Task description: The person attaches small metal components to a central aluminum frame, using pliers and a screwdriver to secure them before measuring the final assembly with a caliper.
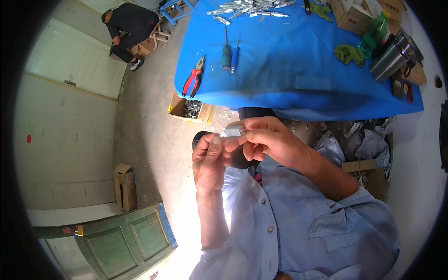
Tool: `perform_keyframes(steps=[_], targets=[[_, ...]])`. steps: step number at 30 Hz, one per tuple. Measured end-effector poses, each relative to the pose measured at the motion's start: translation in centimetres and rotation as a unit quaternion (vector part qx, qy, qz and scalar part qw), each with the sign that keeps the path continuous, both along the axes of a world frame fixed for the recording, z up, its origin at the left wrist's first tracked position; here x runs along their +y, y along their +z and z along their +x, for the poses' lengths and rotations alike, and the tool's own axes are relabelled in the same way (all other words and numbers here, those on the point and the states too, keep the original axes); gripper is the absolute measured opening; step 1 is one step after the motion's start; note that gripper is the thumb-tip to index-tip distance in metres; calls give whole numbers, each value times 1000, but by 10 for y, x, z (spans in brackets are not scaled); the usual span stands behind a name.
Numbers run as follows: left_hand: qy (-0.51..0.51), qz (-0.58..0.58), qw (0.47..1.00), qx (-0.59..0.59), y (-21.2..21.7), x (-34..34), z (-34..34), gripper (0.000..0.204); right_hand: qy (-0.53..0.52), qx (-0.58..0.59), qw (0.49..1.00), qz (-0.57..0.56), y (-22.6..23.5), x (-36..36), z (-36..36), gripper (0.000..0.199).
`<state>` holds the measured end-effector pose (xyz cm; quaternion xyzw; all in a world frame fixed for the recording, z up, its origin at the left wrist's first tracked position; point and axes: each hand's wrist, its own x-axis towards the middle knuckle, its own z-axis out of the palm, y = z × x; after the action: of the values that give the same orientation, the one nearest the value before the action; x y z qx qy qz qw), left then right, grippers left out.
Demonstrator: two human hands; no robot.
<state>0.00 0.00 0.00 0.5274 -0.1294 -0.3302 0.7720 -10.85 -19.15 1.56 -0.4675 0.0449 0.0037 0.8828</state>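
Small silvery piece (232,131) is up in front of my shirt, just off the near edge of the blue-covered table (270,70), nothing under it but my hands. Right hand (275,140): thumb and fingers pinched on the right end. Left hand (208,163): thumb and fingertips closed at the left end; how hard they press, can't tell. The piece looks shiny, maybe wrapped in clear film; too small to be sure.

Main risk: a drop. Grip is fingertips only, so a slick surface or one hand letting go early could let it slip to my lap or the floor (144,121). Worse, it could land in the open carton (205,113) of metal bits below the table edge and get lost among similar-looking bits. Pulling the two ends unevenly could bend it or make it spring away, if it's thin or in parts.

On the table, the red-handled pliers (194,80) lie near the edge; a careless sleeve could knock them off. Strong glare at my left forearm might hide a flaw.
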Motion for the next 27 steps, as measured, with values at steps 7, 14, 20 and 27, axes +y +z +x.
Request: perform_keyframes(steps=[7,14,20,27], targets=[[3,108,970,-217,9,-3,-12,11,-54,39,986,-151,3,2,-10,33],[-27,144,938,-314,20,-6,-3,8,-42,23,985,-163,-5,-12,-1,31],[-39,187,916,-354,17,-24,17,10,-70,-30,977,-201,-25,-29,15,28],[-55,164,921,-350,-6,-58,46,10,-134,-27,921,-365,-28,-56,32,23]])
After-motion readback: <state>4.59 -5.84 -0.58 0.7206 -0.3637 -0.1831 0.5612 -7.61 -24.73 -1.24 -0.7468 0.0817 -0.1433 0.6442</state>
